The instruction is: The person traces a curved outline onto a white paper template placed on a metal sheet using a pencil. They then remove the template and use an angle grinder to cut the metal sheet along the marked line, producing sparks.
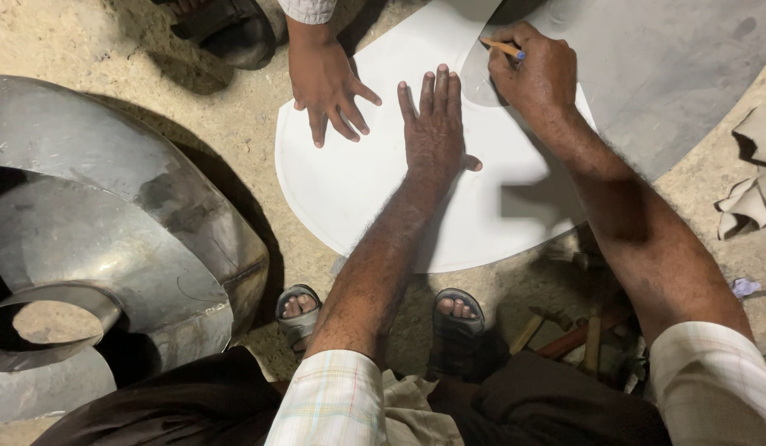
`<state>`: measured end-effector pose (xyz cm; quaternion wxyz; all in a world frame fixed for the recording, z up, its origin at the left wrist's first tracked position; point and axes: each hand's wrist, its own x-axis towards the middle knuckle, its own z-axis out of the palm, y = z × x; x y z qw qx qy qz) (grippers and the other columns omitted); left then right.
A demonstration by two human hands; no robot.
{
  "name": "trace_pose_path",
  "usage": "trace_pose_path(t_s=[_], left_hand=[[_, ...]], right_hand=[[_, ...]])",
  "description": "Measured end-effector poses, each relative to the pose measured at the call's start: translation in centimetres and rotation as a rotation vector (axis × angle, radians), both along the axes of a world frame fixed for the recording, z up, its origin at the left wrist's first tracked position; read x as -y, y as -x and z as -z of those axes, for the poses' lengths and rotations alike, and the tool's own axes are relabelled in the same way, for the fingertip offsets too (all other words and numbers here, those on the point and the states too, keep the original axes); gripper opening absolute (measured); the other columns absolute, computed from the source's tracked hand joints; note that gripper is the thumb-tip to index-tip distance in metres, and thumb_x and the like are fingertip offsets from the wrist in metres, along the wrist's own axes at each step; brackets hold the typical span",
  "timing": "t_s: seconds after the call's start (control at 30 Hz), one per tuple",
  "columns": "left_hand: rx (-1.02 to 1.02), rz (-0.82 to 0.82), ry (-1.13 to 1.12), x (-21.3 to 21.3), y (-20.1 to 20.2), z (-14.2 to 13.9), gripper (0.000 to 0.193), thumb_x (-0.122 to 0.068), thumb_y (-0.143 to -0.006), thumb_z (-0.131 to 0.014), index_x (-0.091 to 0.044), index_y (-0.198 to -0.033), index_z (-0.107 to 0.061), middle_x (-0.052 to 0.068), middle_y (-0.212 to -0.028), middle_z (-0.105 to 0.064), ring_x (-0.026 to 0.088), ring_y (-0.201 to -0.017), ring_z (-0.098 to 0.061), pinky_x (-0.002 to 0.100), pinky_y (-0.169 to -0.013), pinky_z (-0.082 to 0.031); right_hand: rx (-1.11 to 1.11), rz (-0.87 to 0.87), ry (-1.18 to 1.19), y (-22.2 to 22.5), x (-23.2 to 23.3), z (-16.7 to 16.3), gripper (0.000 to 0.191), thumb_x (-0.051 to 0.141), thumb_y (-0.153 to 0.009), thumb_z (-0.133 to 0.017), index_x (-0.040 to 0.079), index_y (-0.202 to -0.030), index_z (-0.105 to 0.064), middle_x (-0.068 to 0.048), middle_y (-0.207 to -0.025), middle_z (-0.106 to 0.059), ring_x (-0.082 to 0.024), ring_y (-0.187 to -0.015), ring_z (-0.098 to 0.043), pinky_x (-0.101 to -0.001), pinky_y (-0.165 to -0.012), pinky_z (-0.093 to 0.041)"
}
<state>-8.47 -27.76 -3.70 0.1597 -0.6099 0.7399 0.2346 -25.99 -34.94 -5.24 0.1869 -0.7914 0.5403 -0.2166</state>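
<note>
At the far left I see a curled metal duct (110, 239) lying on the sandy floor (234, 116), near the template but not touching it; its sheet edges look sharp, and I judge a knee or forearm swinging that way could get cut. Next comes a helper's hand (327, 87), reaching in from the top, spread flat on the white template (358, 190) near its left side. If that palm lifts or slides, I think the template could creep over the grey sheet (680, 74) beneath and the traced line would wander. My left hand (433, 124) lies open, fingers together, pressed flat on the middle of the template and grasping nothing; its thumb sticks out to the right. The template itself rests partly on the sheet and partly over the floor, its round lower edge close above my sandals (383, 310). My right hand (536, 74) is clenched around a pencil (503, 48), tip down at the template's curved upper notch. The grit underneath may let things slip, and a hard push could snap the lead or ride the tip over the edge. At lower right some tools (565, 330) lie by my foot, hammers as far as I can tell; shifting my stance could catch them. A crumpled rag (751, 186) sits far right.
</note>
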Motion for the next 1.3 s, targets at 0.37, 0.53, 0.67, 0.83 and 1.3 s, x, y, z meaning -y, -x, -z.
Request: trace_pose_path(t_s=[0.37, 0.53, 0.67, 0.83, 1.3], left_hand=[[-0.004, -0.007, 0.016, -0.3, 0.0, 0.4, 0.157, -0.081, -0.052, -0.085, -0.003, -0.162, -0.006, 0.02, -0.171, -0.005, 0.034, -0.159, -0.005, 0.071, -0.124, -0.001], [0.005, -0.006, 0.012, -0.4, 0.0, 0.2, 0.157, -0.081, -0.052, -0.085, -0.003, -0.163, -0.006, 0.019, -0.172, -0.005, 0.033, -0.16, -0.004, 0.07, -0.125, -0.001], [0.004, -0.001, 0.007, -0.3, -0.1, 0.1, 0.157, -0.081, -0.052, -0.085, -0.003, -0.163, -0.006, 0.019, -0.172, -0.004, 0.033, -0.16, -0.004, 0.071, -0.125, -0.001], [-0.01, -0.006, -0.008, -0.4, -0.3, 0.0, 0.156, -0.081, -0.054, -0.084, -0.004, -0.163, -0.004, 0.017, -0.173, -0.003, 0.033, -0.16, -0.003, 0.071, -0.125, 0.0], [-0.033, -0.028, -0.02, -0.6, -0.8, 0.4, 0.156, -0.081, -0.055, -0.085, -0.009, -0.164, 0.0, 0.015, -0.173, 0.002, 0.032, -0.16, 0.0, 0.071, -0.126, 0.002]], right_hand=[[-0.078, -0.013, 0.06, 0.3, 0.5, 0.8, 0.016, 0.008, -0.101, -0.075, 0.003, -0.117, -0.076, -0.009, -0.088, -0.078, -0.014, -0.073, -0.076, -0.0254, -0.06, -0.062], [-0.114, -0.031, 0.075, -0.1, 0.6, 0.5, 0.015, 0.009, -0.1, -0.075, 0.004, -0.115, -0.077, -0.008, -0.084, -0.078, -0.014, -0.068, -0.075, -0.026, -0.058, -0.06], [-0.161, -0.056, 0.1, -0.4, 0.6, 0.3, 0.014, 0.013, -0.104, -0.078, 0.004, -0.115, -0.078, -0.008, -0.083, -0.078, -0.014, -0.063, -0.073, -0.0272, -0.055, -0.058], [-0.167, -0.122, 0.156, -0.7, -0.3, 0.1, 0.016, 0.013, -0.102, -0.077, 0.002, -0.114, -0.075, -0.01, -0.088, -0.078, -0.017, -0.073, -0.076, -0.0279, -0.064, -0.061], [-0.195, -0.203, -0.03, -2.1, -3.5, -2.3, 0.024, 0.015, -0.103, -0.076, 0.0, -0.121, -0.073, -0.012, -0.081, -0.076, -0.018, -0.064, -0.074, -0.0316, -0.058, -0.059]])
